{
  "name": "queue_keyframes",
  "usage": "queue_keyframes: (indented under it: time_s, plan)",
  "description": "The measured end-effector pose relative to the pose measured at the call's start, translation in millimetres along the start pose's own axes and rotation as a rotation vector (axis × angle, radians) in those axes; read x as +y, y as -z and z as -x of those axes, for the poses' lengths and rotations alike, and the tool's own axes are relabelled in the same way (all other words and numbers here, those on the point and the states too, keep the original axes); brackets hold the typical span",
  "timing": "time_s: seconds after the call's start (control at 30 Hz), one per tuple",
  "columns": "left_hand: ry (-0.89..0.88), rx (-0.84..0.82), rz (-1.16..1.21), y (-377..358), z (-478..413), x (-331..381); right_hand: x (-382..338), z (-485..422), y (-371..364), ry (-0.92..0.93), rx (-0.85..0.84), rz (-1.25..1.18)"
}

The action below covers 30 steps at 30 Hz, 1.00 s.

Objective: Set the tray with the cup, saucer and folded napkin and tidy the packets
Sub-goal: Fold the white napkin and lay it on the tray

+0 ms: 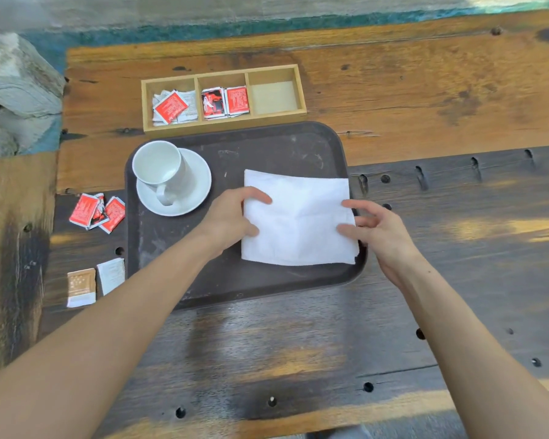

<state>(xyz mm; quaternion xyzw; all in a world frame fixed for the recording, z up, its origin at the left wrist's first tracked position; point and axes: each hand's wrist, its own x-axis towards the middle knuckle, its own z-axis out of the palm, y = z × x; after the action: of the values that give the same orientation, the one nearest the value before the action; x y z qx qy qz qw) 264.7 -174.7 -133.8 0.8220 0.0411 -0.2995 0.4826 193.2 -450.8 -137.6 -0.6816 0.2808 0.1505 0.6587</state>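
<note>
A dark brown tray (267, 147) lies on the wooden table. At its left end a white cup (159, 166) stands on a white saucer (197, 185). A white napkin (298, 217) lies flat on the tray's right half. My left hand (232, 217) rests on the napkin's left edge, fingers spread on it. Fingers apart, my right hand (377, 229) touches the napkin's right edge. Red packets (97, 212) lie loose on the table left of the tray, with a tan packet (81, 286) and a white packet (111, 275) nearer me.
A wooden organiser box (224, 126) with three compartments sits behind the tray: white and red packets in the left one, red packets in the middle, the right one bare. The table has drilled holes. A grey stone (16, 77) lies at the far left.
</note>
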Motion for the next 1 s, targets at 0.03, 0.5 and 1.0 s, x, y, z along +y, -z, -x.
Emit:
queue_keyframes:
  time_s: [0.03, 0.5, 1.0]
  plan:
    - [-0.017, 0.012, -0.007, -1, 2, 0, -2, -3, -1, -0.033, -0.012, -0.026]
    - [-0.007, 0.212, -0.045, 9, 3, -18, 6, -16, 0, 0.168, -0.003, 0.467]
    - [0.074, -0.273, 0.210, 22, 30, -14, -48, -29, 3, 0.266, -0.076, 0.495]
